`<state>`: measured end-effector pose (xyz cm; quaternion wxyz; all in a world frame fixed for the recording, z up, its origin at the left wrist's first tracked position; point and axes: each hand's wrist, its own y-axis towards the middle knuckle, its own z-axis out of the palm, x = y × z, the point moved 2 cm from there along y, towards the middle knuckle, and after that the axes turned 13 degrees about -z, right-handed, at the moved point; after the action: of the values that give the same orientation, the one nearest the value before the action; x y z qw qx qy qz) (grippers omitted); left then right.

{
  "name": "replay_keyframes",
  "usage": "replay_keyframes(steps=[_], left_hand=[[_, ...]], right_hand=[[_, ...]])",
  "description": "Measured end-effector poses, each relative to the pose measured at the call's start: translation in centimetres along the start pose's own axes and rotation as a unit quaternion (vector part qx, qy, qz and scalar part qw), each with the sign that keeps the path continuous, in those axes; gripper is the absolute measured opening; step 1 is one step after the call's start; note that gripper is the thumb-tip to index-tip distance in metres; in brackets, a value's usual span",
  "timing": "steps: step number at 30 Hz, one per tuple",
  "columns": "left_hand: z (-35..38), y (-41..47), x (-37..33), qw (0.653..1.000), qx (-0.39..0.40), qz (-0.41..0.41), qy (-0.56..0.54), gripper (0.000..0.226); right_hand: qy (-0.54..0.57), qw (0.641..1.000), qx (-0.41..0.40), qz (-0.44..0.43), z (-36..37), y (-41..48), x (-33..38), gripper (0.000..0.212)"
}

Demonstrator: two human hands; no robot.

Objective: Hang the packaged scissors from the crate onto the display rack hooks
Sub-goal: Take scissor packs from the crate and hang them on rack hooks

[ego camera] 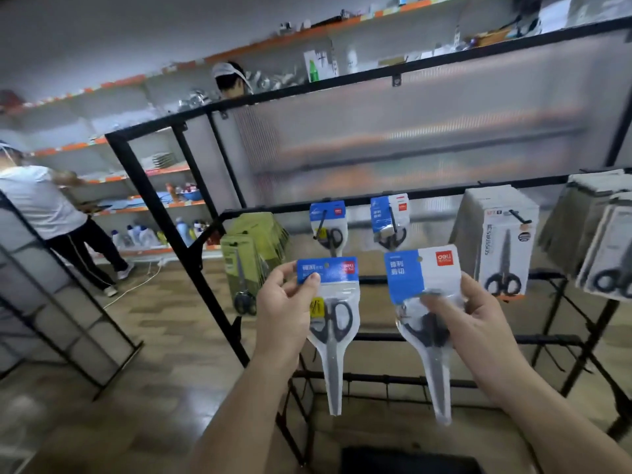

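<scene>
Hands (284,295) (478,313) each pinch one scissors pack (330,302) (422,285) below rack hooks (321,224).

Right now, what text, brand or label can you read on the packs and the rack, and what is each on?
"deli", white on a red square: header card of the pack in the right hand.
"锋利剪切": blue part of that same card.
"SCISSORS", printed sideways: grey pack hanging to the right.
Pack in the left hand: red logo and white characters, too blurred to read.
Two hung blue packs, green packs: print too small.
</scene>
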<state>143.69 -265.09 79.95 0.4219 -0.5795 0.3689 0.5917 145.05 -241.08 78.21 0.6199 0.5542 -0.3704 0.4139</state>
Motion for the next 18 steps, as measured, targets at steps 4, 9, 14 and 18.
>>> replay_keyframes(steps=[4,9,14,18], left_hand=[[-0.8,3.9,0.9,1.000,0.011,-0.015,-0.015,0.003],[-0.9,9.6,1.9,0.998,0.060,-0.015,-0.013,0.005],[-0.4,14.5,3.0,0.995,0.092,-0.023,-0.008,0.004],[0.3,16.0,3.5,0.995,0.096,-0.026,-0.023,0.007]], right_hand=[[-0.020,1.000,-0.019,-0.014,1.8,1.0,-1.0,0.020],[-0.071,0.995,-0.066,-0.032,4.4,3.0,-2.0,0.015],[-0.091,0.989,-0.117,-0.025,6.6,5.1,-3.1,0.010],[-0.112,0.984,-0.140,-0.011,7.3,5.3,-3.8,0.011]])
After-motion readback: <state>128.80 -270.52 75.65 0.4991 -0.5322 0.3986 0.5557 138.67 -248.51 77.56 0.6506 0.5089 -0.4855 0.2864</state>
